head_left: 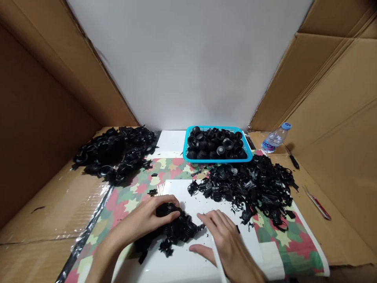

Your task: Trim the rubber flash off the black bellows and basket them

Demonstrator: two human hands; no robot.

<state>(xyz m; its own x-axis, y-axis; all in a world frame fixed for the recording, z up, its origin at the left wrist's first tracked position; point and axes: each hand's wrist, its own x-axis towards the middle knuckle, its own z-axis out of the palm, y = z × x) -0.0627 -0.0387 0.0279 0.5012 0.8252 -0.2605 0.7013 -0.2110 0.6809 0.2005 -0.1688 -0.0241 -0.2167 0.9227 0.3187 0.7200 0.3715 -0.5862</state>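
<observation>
L hand (151,215) clasps blk ribbed pcs (186,228), prob to steady 'em; R hand (222,230) near, can't tell if gripping white strip (217,257). 1 blue basket (218,160) likely keeps other pcs (203,144) off scraps (259,184).

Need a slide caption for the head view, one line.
Left hand on a clump of black ribbed parts, right hand close beside it, blue basket of similar parts behind.

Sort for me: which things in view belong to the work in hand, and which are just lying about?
Apparently in the job:
ribbed black parts at the left hand
blue basket
black scraps
black heap, left

Seemingly just lying about:
water bottle
red-handled tool
black-handled tool
</observation>
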